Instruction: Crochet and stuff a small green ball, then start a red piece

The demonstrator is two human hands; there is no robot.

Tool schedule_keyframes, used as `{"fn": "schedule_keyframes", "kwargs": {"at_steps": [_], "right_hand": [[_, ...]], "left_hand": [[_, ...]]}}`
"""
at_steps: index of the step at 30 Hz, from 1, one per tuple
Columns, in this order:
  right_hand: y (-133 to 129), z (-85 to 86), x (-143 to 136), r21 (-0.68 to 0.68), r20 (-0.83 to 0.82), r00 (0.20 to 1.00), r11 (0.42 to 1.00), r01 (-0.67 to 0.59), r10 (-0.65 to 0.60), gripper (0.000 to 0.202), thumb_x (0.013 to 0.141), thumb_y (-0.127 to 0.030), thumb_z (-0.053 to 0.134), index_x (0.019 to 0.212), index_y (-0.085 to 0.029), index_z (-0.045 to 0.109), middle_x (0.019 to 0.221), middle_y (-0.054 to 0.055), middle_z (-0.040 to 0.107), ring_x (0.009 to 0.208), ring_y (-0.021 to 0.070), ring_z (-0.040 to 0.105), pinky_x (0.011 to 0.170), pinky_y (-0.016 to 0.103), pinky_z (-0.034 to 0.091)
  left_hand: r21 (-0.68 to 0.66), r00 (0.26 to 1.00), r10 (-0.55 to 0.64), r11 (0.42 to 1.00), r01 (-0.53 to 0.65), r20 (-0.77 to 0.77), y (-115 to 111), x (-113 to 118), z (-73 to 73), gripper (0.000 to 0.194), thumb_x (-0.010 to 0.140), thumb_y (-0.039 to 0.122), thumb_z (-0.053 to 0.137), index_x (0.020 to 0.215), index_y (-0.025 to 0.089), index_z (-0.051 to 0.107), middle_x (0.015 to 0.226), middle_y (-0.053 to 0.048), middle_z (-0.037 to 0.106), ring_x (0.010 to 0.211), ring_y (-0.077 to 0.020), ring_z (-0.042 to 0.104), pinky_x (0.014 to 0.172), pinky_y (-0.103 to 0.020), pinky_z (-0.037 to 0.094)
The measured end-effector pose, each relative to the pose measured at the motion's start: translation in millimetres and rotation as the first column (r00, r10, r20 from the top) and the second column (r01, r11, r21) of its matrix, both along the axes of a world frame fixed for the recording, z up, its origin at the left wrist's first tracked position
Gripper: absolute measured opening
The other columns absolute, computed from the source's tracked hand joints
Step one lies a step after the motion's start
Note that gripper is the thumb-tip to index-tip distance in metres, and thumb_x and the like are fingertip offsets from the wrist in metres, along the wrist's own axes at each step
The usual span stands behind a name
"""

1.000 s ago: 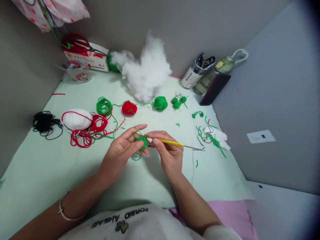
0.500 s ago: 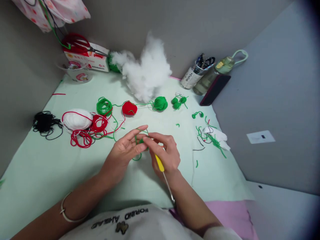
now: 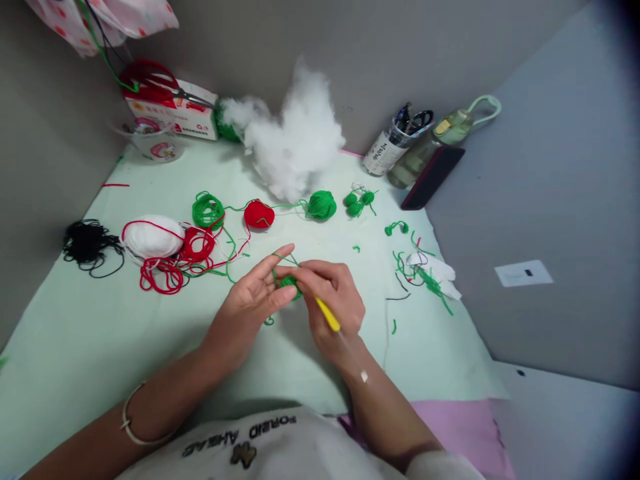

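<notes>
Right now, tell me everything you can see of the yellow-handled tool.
The yellow-handled tool is slim, with a smooth yellow grip that looks like plastic. A thin, blurred shaft runs from the grip's near end to a pale tip. The right hand holds it slanted, that shaft pointing down and to the right in the picture, across the wrist. Its other end is hidden by the fingers, near the green yarn piece in the left hand; whether they touch isn't visible.

upper garment: pale grey-white shirt [image 3: 295,453], dark block lettering [image 3: 273,427] reading "forbid ahead", small olive-brown emblem [image 3: 243,455] beneath. right sleeve [image 3: 443,467]: short, pale, plain. left forearm [image 3: 167,393]: one thin off-white bangle [image 3: 125,425] with small raised clasp.
</notes>
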State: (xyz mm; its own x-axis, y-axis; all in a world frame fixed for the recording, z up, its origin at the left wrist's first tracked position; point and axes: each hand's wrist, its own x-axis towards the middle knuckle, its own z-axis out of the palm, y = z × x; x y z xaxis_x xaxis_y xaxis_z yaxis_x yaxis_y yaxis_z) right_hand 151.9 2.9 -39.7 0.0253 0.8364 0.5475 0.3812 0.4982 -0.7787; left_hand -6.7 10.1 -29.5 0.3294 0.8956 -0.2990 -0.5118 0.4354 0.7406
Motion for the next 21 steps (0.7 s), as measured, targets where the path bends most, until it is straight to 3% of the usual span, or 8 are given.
{"fn": "schedule_keyframes", "kwargs": {"at_steps": [2, 5, 8, 11, 16, 21], "right_hand": [[-0.7, 0.9, 1.3, 0.039, -0.014, 0.999, 0.999, 0.029, -0.028, 0.025, 0.096, -0.015, 0.064, 0.109, -0.03, 0.079, 0.103, 0.006, 0.077, 0.092, 0.0201, 0.07, 0.077, 0.036, 0.059], [3.1, 6.1, 8.0, -0.142, -0.339, 0.94, 0.99, -0.016, -0.034, 0.016, 0.098, -0.025, 0.064, 0.097, -0.025, 0.079, 0.084, 0.004, 0.075, 0.07, 0.0162, 0.067, 0.061, 0.031, 0.055], [7.3, 9.5, 10.0, -0.28, -0.545, 0.838, 0.945, -0.17, -0.011, 0.015, 0.096, -0.032, 0.068, 0.092, -0.023, 0.079, 0.083, 0.002, 0.074, 0.062, 0.0125, 0.064, 0.058, 0.027, 0.055], [7.5, 9.0, 5.2, -0.309, -0.539, 0.841, 0.917, -0.251, 0.048, 0.012, 0.094, -0.033, 0.071, 0.094, -0.025, 0.08, 0.091, 0.002, 0.077, 0.071, 0.0134, 0.07, 0.065, 0.027, 0.061], [5.7, 6.9, 0.6, -0.343, -0.454, 0.891, 0.921, -0.186, 0.011, 0.015, 0.094, -0.037, 0.07, 0.095, -0.024, 0.079, 0.091, 0.003, 0.08, 0.071, 0.0146, 0.073, 0.068, 0.029, 0.064], [4.1, 5.7, 0.9, -0.299, -0.367, 0.93, 0.943, -0.144, 0.026, 0.014, 0.098, -0.033, 0.065, 0.098, -0.025, 0.077, 0.093, 0.003, 0.079, 0.073, 0.0153, 0.074, 0.067, 0.03, 0.064]], "left_hand": [[-0.042, 0.996, -0.047, 0.998, 0.05, 0.07, 0.5, -0.3, 0.2, 0.044, 0.09, 0.027, 0.077, 0.133, 0.026, 0.071, 0.106, -0.002, 0.075, 0.096, -0.0135, 0.068, 0.089, -0.023, 0.051], [-0.066, 0.987, -0.086, 0.993, 0.096, 0.138, 4.2, -4.1, 2.0, 0.037, 0.091, 0.026, 0.075, 0.127, 0.021, 0.075, 0.103, -0.004, 0.077, 0.091, -0.0151, 0.071, 0.089, -0.026, 0.052], [-0.03, 0.99, -0.091, 0.995, 0.095, 0.103, 5.8, -5.8, 3.4, 0.041, 0.088, 0.023, 0.076, 0.129, 0.022, 0.074, 0.105, -0.005, 0.077, 0.094, -0.0166, 0.072, 0.093, -0.028, 0.051], [0.007, 0.993, -0.101, 0.995, 0.101, 0.058, 4.0, -4.6, 2.9, 0.044, 0.088, 0.024, 0.077, 0.131, 0.025, 0.072, 0.113, -0.005, 0.077, 0.102, -0.0177, 0.071, 0.1, -0.03, 0.05], [0.019, 0.992, -0.125, 0.992, 0.125, -0.005, 3.3, -4.6, 0.7, 0.047, 0.086, 0.025, 0.078, 0.132, 0.029, 0.071, 0.122, -0.005, 0.075, 0.117, -0.0218, 0.067, 0.103, -0.032, 0.048], [-0.004, 0.998, -0.058, 0.998, 0.058, -0.016, 5.7, -2.3, 1.4, 0.038, 0.088, 0.03, 0.077, 0.125, 0.024, 0.075, 0.109, -0.005, 0.077, 0.099, -0.0177, 0.069, 0.095, -0.029, 0.05]]}}
